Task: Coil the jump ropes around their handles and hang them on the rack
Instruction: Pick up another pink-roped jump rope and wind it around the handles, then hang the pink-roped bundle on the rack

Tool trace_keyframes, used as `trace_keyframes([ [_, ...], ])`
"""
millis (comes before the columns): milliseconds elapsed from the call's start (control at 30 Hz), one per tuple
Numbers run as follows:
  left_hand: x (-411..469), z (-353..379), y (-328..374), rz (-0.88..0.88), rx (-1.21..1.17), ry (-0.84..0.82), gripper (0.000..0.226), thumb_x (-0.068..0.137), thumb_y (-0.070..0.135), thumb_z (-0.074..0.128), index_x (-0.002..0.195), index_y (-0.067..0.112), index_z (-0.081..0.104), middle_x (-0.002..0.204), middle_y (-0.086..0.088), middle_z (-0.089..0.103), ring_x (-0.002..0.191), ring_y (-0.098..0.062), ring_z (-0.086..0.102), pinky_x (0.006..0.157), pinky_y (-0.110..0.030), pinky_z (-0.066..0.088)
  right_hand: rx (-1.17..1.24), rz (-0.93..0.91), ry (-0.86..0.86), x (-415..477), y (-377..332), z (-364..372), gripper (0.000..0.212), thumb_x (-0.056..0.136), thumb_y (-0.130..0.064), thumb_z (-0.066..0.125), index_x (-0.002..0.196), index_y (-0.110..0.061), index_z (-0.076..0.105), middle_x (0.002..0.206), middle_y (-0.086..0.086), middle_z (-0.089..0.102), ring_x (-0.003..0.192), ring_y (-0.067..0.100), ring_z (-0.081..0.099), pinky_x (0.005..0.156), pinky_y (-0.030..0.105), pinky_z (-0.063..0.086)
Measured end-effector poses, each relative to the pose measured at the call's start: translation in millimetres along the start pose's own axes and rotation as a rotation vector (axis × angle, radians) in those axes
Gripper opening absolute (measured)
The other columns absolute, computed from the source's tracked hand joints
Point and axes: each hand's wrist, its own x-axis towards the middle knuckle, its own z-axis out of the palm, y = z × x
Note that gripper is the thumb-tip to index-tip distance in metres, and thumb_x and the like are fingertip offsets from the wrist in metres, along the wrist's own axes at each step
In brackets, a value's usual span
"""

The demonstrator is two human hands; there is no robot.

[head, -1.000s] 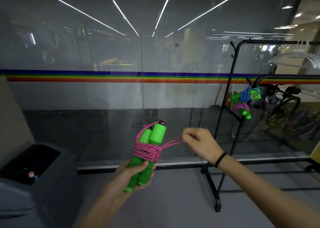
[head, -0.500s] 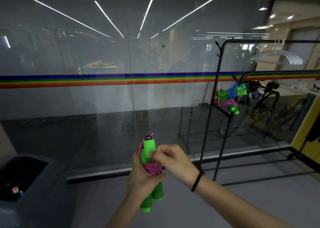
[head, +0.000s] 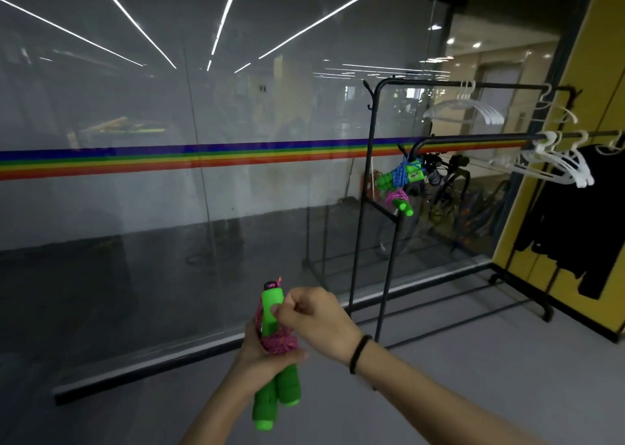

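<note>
A jump rope (head: 275, 387) with two green foam handles and a pink cord coiled round their middle stands upright low in the centre. My left hand (head: 260, 356) grips the handles at the coil. My right hand (head: 311, 316) pinches the cord against the upper handle, so the cord's end is hidden. A black clothes rack (head: 375, 181) stands to the right. Two coiled ropes hang at its left end: one with blue cord (head: 402, 174) and one with pink cord (head: 399, 201) just below.
A glass wall with a rainbow stripe (head: 203, 157) runs across ahead. White hangers (head: 554, 164) and a black garment (head: 575, 221) hang on the rack's right part, before a yellow wall (head: 602, 72). Grey floor lies between me and the rack.
My right hand brought the stretched cord end back in to the handles and now presses it there. The view swung right, bringing more of the rack in and the grey bin out.
</note>
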Motion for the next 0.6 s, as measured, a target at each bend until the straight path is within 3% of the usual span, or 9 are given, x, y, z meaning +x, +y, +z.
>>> trace_keyframes([
  [67,14.6,6.1,4.1,0.024,0.021,-0.023,0.109,0.018,0.048,0.091,0.114,0.018,0.049,0.102,-0.003,0.069,0.097,-0.018,0.066,0.081,-0.035,0.056,0.041,0.043,-0.003,16.2,13.2,-4.4,0.027,0.082,-0.030,0.059,0.058,-0.018,0.054,0.066,0.008,0.058,0.064,0.014,0.052,0.064,0.035,0.046],
  [167,33.6,18.6,22.0,0.077,0.056,0.026,0.085,0.024,0.049,0.084,0.101,0.028,0.054,0.098,0.000,0.068,0.097,-0.020,0.065,0.083,-0.034,0.052,0.068,0.124,-0.028,42.8,41.5,-13.4,0.024,0.081,-0.027,0.057,0.060,-0.017,0.055,0.068,0.008,0.060,0.067,0.015,0.055,0.070,0.040,0.050],
  [267,59.8,30.3,26.9,0.196,0.171,0.083,0.094,0.032,0.061,0.076,0.117,0.027,0.053,0.116,0.003,0.053,0.109,-0.010,0.051,0.098,-0.026,0.041,0.079,0.181,-0.066,68.2,78.4,-25.3,0.025,0.075,-0.036,0.057,0.054,-0.022,0.055,0.066,0.006,0.063,0.066,0.016,0.059,0.073,0.043,0.052],
  [333,84.2,41.5,30.0,0.309,0.200,0.053,0.057,0.050,0.047,0.077,0.101,0.032,0.059,0.110,0.004,0.056,0.104,-0.001,0.051,0.093,-0.010,0.036,0.105,0.197,-0.087,85.1,105.2,-35.6,0.026,0.077,-0.036,0.057,0.054,-0.024,0.058,0.067,0.006,0.064,0.068,0.017,0.061,0.076,0.045,0.052],
  [400,113.9,59.2,39.4,0.305,0.159,-0.045,0.029,0.065,0.020,0.081,0.085,0.030,0.062,0.093,0.006,0.067,0.088,0.005,0.060,0.082,-0.008,0.041,0.119,0.202,-0.092,107.4,129.4,-51.2,0.027,0.083,-0.027,0.058,0.056,-0.025,0.058,0.068,0.007,0.064,0.069,0.018,0.061,0.074,0.042,0.052],
  [467,151.5,80.0,47.6,0.293,0.119,-0.101,0.024,0.070,0.002,0.076,0.079,0.020,0.063,0.069,0.005,0.071,0.070,0.003,0.064,0.071,-0.012,0.046,0.137,0.192,-0.081,137.0,153.2,-74.1,0.029,0.086,-0.017,0.058,0.057,-0.024,0.056,0.066,0.007,0.062,0.064,0.015,0.058,0.070,0.034,0.048],
  [600,235.7,123.9,77.0,0.318,0.066,-0.091,0.030,0.066,-0.012,0.074,0.071,0.014,0.061,0.053,0.010,0.067,0.054,0.006,0.059,0.058,-0.007,0.044,0.214,0.155,-0.070,200.0,194.4,-131.0,0.031,0.082,-0.002,0.062,0.061,-0.023,0.055,0.063,-0.002,0.057,0.060,0.005,0.052,0.064,0.021,0.043],
])
